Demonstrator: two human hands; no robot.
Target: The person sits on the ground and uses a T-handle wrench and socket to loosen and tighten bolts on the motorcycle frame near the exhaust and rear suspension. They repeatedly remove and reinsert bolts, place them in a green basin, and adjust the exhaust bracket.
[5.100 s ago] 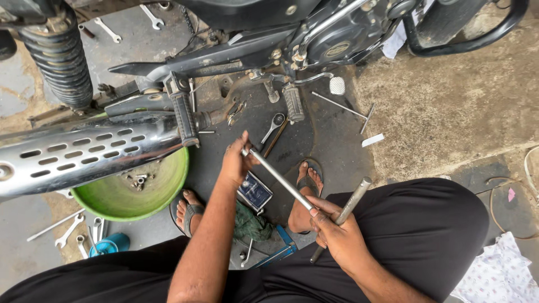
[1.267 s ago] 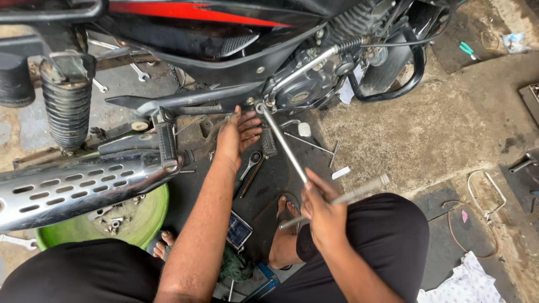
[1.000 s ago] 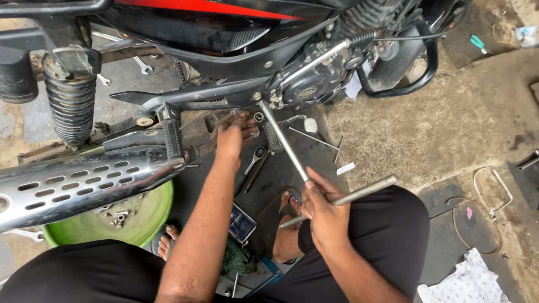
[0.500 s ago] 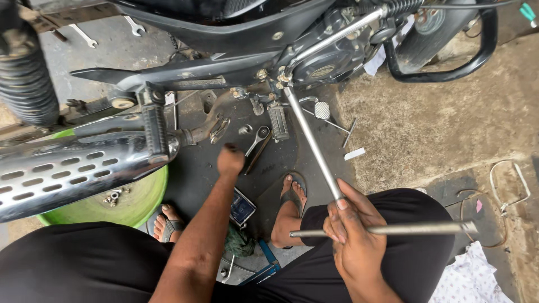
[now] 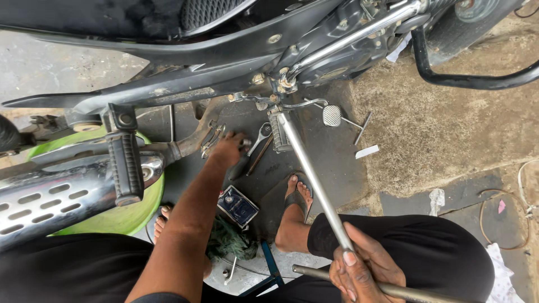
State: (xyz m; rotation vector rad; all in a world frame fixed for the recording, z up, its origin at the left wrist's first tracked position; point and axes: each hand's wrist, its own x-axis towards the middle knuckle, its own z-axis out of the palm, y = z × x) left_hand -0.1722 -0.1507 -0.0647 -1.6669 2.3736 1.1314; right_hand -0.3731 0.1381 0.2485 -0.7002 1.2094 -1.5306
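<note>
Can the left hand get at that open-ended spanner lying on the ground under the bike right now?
Probably yes: the left hand is down on the ground beside the spanner, fingers nearly touching it, nothing between.

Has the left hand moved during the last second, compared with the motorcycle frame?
Yes. The left hand has come down from under the motorcycle frame to the tools on the ground, beside the spanner.

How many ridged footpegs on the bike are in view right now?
2: a black footpeg over the chrome exhaust; a smaller footpeg by the long steel bar. Others may be hidden.
</note>
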